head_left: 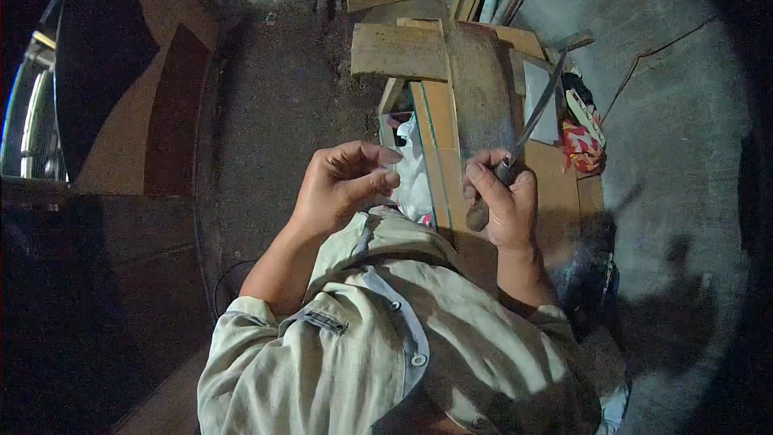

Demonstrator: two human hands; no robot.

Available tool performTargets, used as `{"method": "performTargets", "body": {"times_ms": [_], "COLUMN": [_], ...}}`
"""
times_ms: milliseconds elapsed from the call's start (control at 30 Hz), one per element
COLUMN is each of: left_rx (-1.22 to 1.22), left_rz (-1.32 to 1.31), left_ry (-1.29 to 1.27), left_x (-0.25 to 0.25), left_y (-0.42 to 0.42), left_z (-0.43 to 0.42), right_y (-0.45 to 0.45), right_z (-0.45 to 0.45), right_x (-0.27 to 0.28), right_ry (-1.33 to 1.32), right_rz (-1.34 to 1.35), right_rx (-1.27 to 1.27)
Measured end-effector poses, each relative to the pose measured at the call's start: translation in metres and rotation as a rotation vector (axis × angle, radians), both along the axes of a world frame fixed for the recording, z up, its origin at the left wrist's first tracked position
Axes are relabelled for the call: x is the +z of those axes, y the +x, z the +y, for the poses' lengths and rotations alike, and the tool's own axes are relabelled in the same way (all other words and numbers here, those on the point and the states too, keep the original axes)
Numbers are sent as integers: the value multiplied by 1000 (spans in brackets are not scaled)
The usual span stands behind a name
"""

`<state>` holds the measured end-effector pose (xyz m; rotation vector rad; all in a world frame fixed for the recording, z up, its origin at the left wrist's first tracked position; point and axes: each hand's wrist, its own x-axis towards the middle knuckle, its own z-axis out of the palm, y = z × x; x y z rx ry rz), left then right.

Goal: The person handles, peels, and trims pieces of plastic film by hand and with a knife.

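1. Only got the head view here. Right hand [506, 193] is wrapped snugly around the grip of a long-bladed hand tool [541, 105]; knife or saw, can't tell, the edge is too blurry. The knobby end of its handle [477, 215] pokes out below the fist, and the blade slants up and away to the right.
2. Left hand [346, 181] is half curled, thumb and fingertips apart, nothing visible in the gap. It's up in front of the shirt, well apart from the tool.
3. Beyond the hands there's a short wooden board [398, 50] next to a longer plank [483, 84], a white plastic bag [412, 167] between the hands, and a red patterned cloth [584, 147] off to the right.
4. Step in hand, my read: just holding the tool up, blade not visibly cutting anything. Next move, whatever it is, calls for a firm right grip and left fingers clear of the blade.
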<state>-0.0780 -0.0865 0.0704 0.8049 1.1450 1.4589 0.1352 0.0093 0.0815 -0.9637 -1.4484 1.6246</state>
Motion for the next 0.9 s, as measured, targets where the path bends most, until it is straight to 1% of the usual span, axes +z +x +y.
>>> {"method": "performTargets", "body": {"times_ms": [100, 167, 200, 267, 333, 400, 433, 467, 533, 600, 667, 700, 733, 800, 833, 867, 900], "left_rx": [-39, -142, -138, -268, -271, -226, -147, -140, 66, 97, 211, 222, 224, 195, 168, 172, 168], "left_rz": [-32, 44, 44, 63, 92, 70, -14, -14, -230, -192, -198, -164, -167, -208, -179, -181, -188], "left_ry": [26, -6, -8, -85, -127, -135, -110, -109, 14, 24, 20, 29, 30, 151, 57, 57, 70], "left_x": [1, 1, 2, 6, 0, -5, -12, -18, -25, -24, -23, -25, -28, -33, -30, -28, -27], "left_y": [-1, -6, -6, -8, -4, 3, 7, 11, 17, 16, 20, 20, 22, 25, 23, 22, 22], "left_z": [-4, -7, -8, -10, -12, -13, -12, -11, -10, -11, -11, -12, -11, -11, -14, -14, -14], "right_y": [-5, -2, -5, -11, -16, -23, -25, -26, -29, -32, -34, -36, -38, -42, -44, -45, -46], "right_z": [5, 11, 12, 13, 17, 16, 15, 14, 11, 6, 1, -2, -3, -6, -7, -7, -8], "right_x": [8, 9, 11, 16, 14, 16, 14, 10, 2, 0, -2, -4, -7, -11, -9, -5, 0], "right_ry": [32, 28, 27, 37, 48, -79, -121, -120, -95, -110, -138, -160, -159, 5, -61, -62, -67], "right_rz": [-71, -93, -93, -109, -135, -102, -37, -37, 163, 151, 118, 116, 113, -42, -5, -8, -18], "right_rx": [6, 178, 183, 300, 339, 260, 218, 225, 159, 176, 190, 191, 193, 204, 234, 238, 297]}}
